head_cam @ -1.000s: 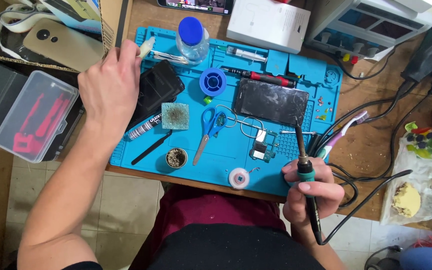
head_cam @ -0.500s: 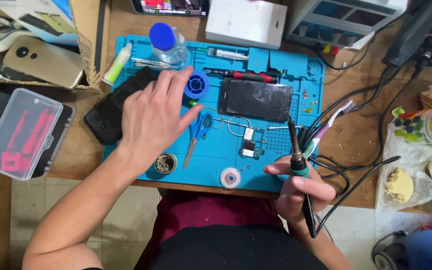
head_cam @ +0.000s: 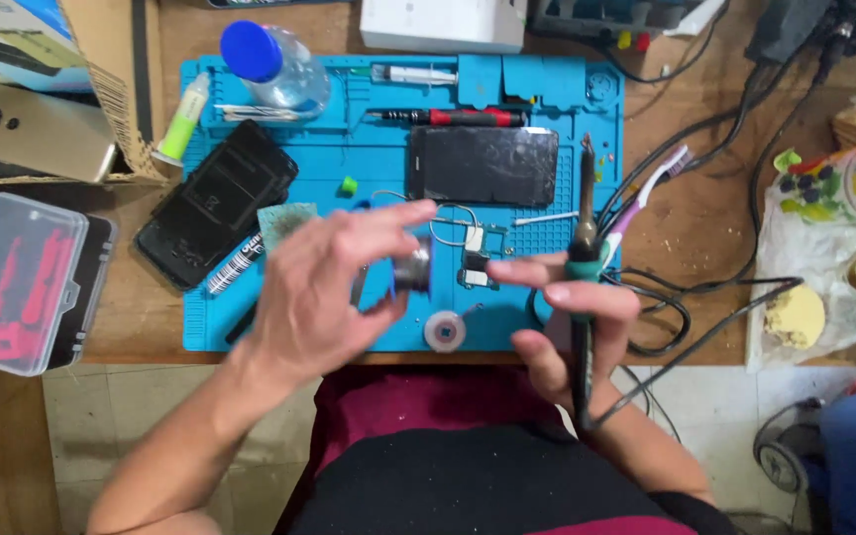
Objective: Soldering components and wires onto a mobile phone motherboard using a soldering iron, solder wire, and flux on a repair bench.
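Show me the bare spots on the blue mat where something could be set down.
Free: the blue mat between black phone and dark screen, save a small green bit. Crowded: mat centre, where left hand holds a solder spool, and right hand the soldering iron.

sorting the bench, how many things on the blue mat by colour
Black: 2, phone back, phone screen
Red: 1, screwdriver
Blue cap: 1, bottle
Green: 2, tube, small cap
White: 1, tape roll
Total: 7
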